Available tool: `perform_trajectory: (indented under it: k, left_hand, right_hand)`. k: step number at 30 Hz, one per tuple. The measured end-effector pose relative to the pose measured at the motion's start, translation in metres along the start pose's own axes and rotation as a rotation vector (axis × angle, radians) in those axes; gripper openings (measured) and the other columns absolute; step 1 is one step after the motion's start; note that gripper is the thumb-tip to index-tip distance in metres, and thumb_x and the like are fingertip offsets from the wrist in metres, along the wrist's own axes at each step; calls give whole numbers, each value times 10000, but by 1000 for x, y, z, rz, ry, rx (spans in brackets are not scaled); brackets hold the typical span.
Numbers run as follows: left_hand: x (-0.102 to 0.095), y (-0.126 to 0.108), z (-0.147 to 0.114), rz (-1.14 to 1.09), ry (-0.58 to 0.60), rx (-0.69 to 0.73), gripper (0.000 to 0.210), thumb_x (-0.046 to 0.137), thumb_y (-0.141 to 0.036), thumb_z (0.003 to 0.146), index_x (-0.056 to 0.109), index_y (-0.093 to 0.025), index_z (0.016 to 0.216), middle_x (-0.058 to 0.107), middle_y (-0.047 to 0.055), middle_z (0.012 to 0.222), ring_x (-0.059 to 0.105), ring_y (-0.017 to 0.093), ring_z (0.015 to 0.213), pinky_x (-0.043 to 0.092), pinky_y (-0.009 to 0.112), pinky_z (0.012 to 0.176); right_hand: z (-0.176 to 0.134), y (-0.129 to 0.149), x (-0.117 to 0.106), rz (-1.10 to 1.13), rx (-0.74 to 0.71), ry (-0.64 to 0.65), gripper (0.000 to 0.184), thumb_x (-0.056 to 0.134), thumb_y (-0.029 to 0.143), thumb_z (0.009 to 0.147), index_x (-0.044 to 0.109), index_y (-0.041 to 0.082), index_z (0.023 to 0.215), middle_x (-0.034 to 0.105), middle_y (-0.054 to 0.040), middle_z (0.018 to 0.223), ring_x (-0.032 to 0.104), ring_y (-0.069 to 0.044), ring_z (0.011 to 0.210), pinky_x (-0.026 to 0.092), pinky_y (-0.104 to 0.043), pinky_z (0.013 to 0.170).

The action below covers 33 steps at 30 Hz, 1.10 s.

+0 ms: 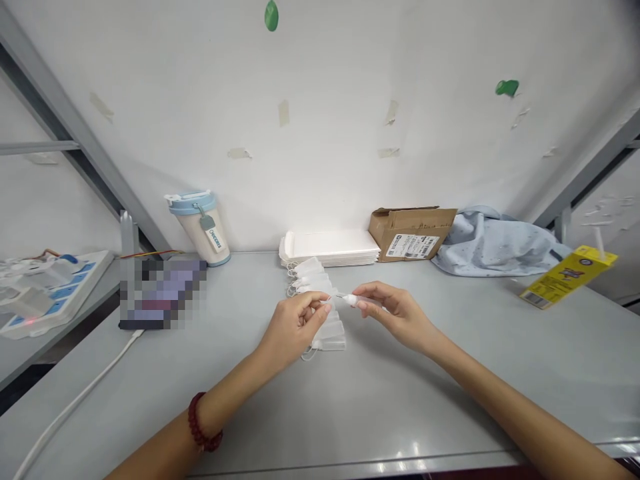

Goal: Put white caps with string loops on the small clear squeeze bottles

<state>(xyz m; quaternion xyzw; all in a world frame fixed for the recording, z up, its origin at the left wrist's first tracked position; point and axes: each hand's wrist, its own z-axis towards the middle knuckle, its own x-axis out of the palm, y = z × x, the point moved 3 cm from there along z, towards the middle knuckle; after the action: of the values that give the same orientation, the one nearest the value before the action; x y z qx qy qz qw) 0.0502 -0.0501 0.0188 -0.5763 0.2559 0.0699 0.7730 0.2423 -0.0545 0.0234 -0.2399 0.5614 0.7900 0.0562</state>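
Observation:
Both hands meet near the middle of the table, above a row of small translucent white pieces with thin string loops. A small white piece with a narrow tip is pinched between the thumb and fingers of my right hand. My left hand is closed in a pinch at the near side of that tip, where a thin strand seems to run between the hands. What exactly the left fingertips grip is too small to make out. A dark red bead bracelet circles my left wrist.
Behind the row lie a stack of white flat boxes or envelopes and an open cardboard box. A tumbler and a blurred-out device with a cable stand left. Light blue cloth and a yellow drink carton are at right.

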Motion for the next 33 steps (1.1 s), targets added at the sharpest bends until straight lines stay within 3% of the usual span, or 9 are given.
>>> perform_trajectory:
  k: [4, 12, 19, 33]
  left_hand:
    - [-1, -1, 0, -15, 0, 4, 223, 497, -343, 830, 630, -164, 831, 558, -5, 662, 482, 111, 587, 371, 223, 549]
    - [-1, 2, 1, -181, 48, -90, 248, 542, -384, 800, 617, -153, 750, 497, -23, 622, 403, 81, 521, 309, 200, 476]
    - [-3, -1, 3, -318, 101, -215, 258, 566, -395, 785, 627, -157, 704, 393, -67, 458, 326, 61, 439, 288, 195, 457]
    - [0, 0, 0, -342, 137, -222, 311, 530, -424, 805, 579, -158, 652, 351, -71, 417, 308, 75, 435, 305, 220, 484]
  right_hand:
    - [1, -3, -1, -25, 25, -40, 251, 537, 401, 836, 607, 198, 965, 648, -45, 908, 585, -173, 797, 463, -301, 701]
    - [2, -7, -7, -6, 43, -138, 293, 569, 432, 800, 619, 188, 956, 648, -58, 907, 583, -180, 764, 471, -322, 683]
    - [-1, 3, -3, -24, -9, -83, 249, 563, 403, 811, 629, 195, 932, 658, -46, 866, 584, -172, 751, 461, -297, 653]
    - [-2, 5, 1, -29, -51, -36, 208, 571, 369, 817, 632, 207, 932, 661, -36, 856, 583, -169, 750, 461, -292, 660]
